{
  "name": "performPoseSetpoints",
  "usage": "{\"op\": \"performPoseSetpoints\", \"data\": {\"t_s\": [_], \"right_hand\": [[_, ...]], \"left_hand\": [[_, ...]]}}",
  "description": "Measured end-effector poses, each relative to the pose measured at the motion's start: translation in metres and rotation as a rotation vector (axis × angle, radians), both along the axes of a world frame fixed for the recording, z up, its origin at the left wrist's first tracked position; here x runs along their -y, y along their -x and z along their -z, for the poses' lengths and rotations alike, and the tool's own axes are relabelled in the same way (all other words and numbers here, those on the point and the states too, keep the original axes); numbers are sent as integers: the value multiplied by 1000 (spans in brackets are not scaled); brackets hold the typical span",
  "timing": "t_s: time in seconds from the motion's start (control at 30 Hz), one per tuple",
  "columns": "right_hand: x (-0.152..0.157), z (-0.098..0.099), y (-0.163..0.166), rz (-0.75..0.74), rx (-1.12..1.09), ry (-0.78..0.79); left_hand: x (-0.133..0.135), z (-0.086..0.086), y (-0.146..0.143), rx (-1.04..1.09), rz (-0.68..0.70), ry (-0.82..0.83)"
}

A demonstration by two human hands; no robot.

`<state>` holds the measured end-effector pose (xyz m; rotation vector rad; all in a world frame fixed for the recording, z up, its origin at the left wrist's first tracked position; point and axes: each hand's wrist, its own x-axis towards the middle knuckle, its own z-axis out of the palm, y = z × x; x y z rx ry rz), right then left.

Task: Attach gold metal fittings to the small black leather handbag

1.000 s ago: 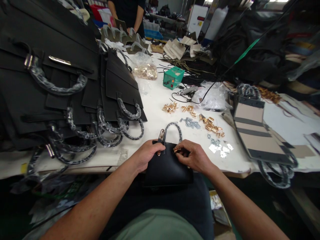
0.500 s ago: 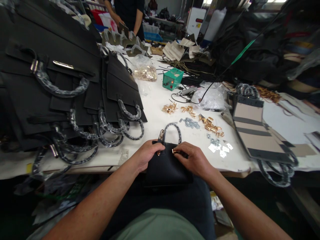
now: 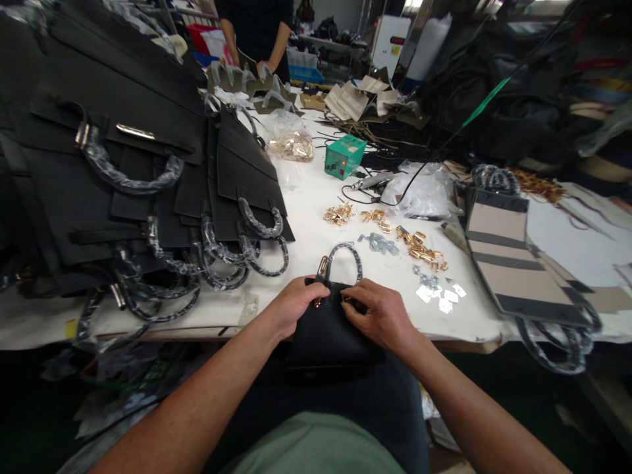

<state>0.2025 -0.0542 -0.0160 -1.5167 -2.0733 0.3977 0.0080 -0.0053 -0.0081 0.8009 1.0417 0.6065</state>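
Note:
A black handbag panel rests against my lap and the table's front edge. Its wrapped handle loops up over the tabletop. My left hand grips the panel's upper left, the thumb on its face beside a gold clasp near the handle's base. At the upper right of the panel, my right hand pinches a small gold metal fitting, mostly hidden by the fingers. Beyond the handle lie loose gold fittings and thin silver plates.
Black bag panels with wrapped handles are piled at left. A green box with a lit lamp and a corded tool stand mid-table. Beige-and-black panels lie at right. Across the table, a co-worker's hands hold a dark piece.
The view has shifted slightly, moving the table's contents a little to the right. My right fingers have closed further over the gold fitting, so less of it shows.

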Motion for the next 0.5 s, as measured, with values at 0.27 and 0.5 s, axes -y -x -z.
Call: {"op": "performPoseSetpoints", "data": {"t_s": [0.27, 0.5], "right_hand": [[0, -1, 3, -6, 99, 17], [5, -4, -3, -134, 112, 5]], "left_hand": [[2, -1, -1, 24, -8, -18], [5, -1, -2, 15, -35, -48]]}}
